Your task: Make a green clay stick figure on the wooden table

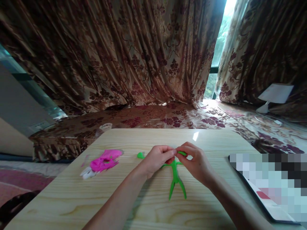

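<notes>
On a pale wood-grain counter (72,198), at the left, lies a crumpled pink lump (105,161) with a white scrap (88,173) at its lower edge. Nearer the middle, a small green piece (140,155) shows just beyond the left hand (157,160), whose fingers bend in toward the thumb. Just right of it, a green figure with two splayed legs (176,174) lies on the counter below both hands. It looks like modelling clay — probably light, soft and easily dented — so the thicker middle seems the safest hold; the thin limbs could stretch or tear. The right hand (198,164) pinches a green strip (182,153) between thumb and fingers.

Whether the left hand grips anything cannot be told; its fingertips meet the right's. The figure's upper end is hidden behind the hands — whether the strip joins it is unclear. At far right, pixelation obscures a flat object (271,209).
</notes>
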`<state>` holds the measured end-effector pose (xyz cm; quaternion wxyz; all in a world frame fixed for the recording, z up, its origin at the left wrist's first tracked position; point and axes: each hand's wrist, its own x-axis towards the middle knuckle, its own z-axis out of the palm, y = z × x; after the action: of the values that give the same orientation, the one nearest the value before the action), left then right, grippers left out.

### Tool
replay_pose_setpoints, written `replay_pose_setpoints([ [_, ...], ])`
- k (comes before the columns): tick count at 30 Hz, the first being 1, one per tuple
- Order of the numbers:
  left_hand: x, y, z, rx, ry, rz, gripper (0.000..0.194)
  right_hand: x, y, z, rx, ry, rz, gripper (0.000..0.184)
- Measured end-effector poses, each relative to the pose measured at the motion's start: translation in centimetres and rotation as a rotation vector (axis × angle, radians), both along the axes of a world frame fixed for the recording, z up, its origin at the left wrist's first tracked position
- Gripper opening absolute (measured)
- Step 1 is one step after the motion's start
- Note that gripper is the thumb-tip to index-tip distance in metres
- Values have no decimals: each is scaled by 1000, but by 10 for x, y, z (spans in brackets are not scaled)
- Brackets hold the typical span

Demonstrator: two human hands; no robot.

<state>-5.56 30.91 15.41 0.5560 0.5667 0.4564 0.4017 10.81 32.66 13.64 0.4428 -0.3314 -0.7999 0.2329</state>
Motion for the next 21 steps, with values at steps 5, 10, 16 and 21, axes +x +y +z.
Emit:
replay_pose_setpoints([
  [5,-1,-3,-2,26,36,21,32,1,0,2,-27,12,36,20],
  [10,0,-7,-2,20,66,39,36,1,-2,3,-6,3,31,15],
  [16,0,-8,-5,4,21,41,32,1,-3,2,1,-8,23,12],
  [21,-1,-8,-6,-2,3,36,29,0,-3,-1,-21,14,22,14],
])
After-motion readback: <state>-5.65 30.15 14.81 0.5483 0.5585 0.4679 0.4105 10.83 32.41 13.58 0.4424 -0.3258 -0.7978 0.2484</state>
